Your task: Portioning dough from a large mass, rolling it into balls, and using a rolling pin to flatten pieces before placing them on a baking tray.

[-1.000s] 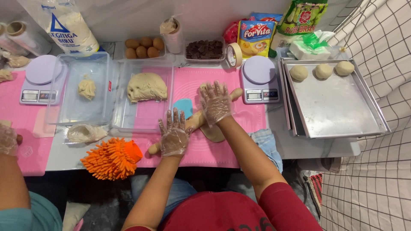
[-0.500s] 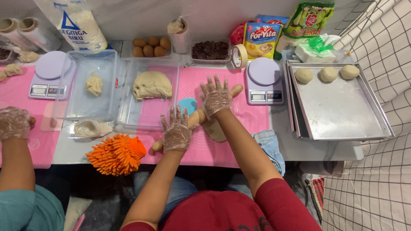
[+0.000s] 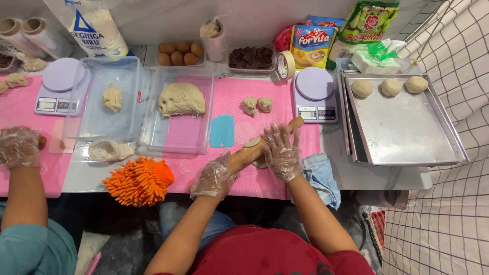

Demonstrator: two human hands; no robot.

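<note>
Both my hands wear thin clear plastic gloves and press on a wooden rolling pin [image 3: 249, 152] that lies slanted across the pink silicone mat [image 3: 239, 109]. My left hand [image 3: 214, 177] covers the pin's near end. My right hand [image 3: 281, 152] lies flat over its middle. A flattened piece of dough [image 3: 251, 142] shows under the pin. Two small dough lumps [image 3: 257, 105] rest farther back on the mat, and a light blue scraper [image 3: 222, 131] lies to the left of the pin.
A clear tub [image 3: 153, 127] holds a big dough mass [image 3: 181, 99]. A metal tray [image 3: 407, 127] at right carries three dough balls [image 3: 390, 86]. A purple scale [image 3: 315, 94], eggs [image 3: 178, 52], an orange mitt [image 3: 137, 179] and another person's gloved hand [image 3: 18, 146] are near.
My hands and the rolling pin have come back toward me along the mat, over the dough. The other person's gloved hand at the left has shifted slightly.
</note>
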